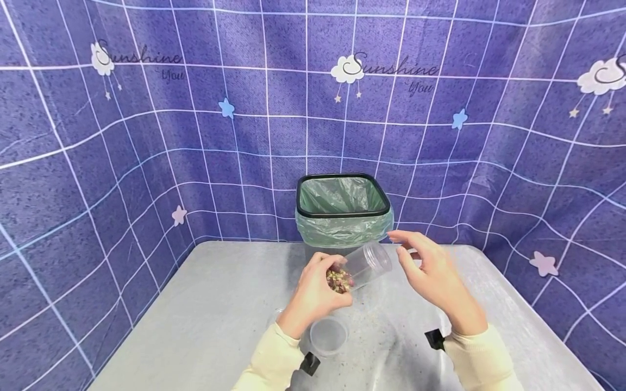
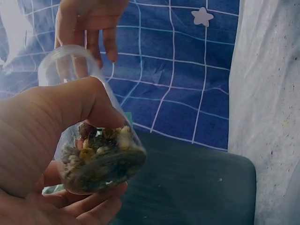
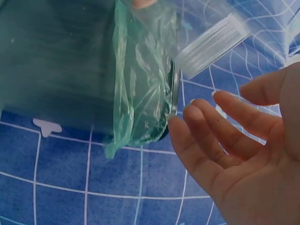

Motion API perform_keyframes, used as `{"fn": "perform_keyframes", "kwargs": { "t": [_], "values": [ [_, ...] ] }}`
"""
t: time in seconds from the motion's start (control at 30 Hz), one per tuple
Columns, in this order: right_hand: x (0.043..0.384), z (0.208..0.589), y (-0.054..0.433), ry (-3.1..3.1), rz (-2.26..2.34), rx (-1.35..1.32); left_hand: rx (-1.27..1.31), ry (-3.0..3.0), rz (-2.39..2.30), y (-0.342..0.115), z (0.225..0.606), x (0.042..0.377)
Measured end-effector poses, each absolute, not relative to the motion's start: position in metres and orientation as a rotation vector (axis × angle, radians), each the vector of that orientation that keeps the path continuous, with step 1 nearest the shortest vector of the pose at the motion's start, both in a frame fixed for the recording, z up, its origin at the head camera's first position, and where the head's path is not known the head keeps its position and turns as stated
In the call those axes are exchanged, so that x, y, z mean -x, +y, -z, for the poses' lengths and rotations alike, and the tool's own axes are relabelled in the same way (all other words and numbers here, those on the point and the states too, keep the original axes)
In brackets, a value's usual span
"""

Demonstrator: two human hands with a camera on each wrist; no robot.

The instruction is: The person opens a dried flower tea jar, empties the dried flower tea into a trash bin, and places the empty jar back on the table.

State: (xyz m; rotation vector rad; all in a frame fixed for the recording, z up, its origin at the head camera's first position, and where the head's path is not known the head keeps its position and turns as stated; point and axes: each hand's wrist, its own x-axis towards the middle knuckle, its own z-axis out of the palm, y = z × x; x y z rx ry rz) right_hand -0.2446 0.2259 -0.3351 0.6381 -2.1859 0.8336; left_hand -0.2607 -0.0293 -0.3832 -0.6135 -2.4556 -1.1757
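My left hand (image 1: 318, 288) grips a clear plastic jar (image 1: 364, 266) near its base, with the thumb and fingers curled round it. The jar is tilted, its threaded, uncapped mouth pointing up and to the right. Dried flowers (image 1: 339, 279) in yellow, pink and brown lie at the bottom of it, seen close in the left wrist view as flower heads (image 2: 98, 150). Just right of the mouth, my right hand (image 1: 430, 269) hovers with loosely bent fingers and touches nothing. In the right wrist view its fingers (image 3: 229, 131) are spread apart, below the jar's threaded rim (image 3: 213, 44).
Behind the jar stands a bin with a black rim (image 1: 342, 215) and a green bag liner (image 1: 342, 231). A clear round container or lid (image 1: 329, 335) lies on the grey table (image 1: 235, 293) by my left wrist, partly over another clear edge. A purple gridded curtain (image 1: 274, 130) surrounds the table.
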Motion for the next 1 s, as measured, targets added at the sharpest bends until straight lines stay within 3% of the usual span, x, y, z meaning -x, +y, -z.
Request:
{"fn": "perform_keyframes", "kwargs": {
  "t": [1.0],
  "values": [
    [0.250,0.355,0.195,-2.449,-0.958,-0.460,0.634,-2.425,1.001,-0.030,0.383,0.259]
  ]
}}
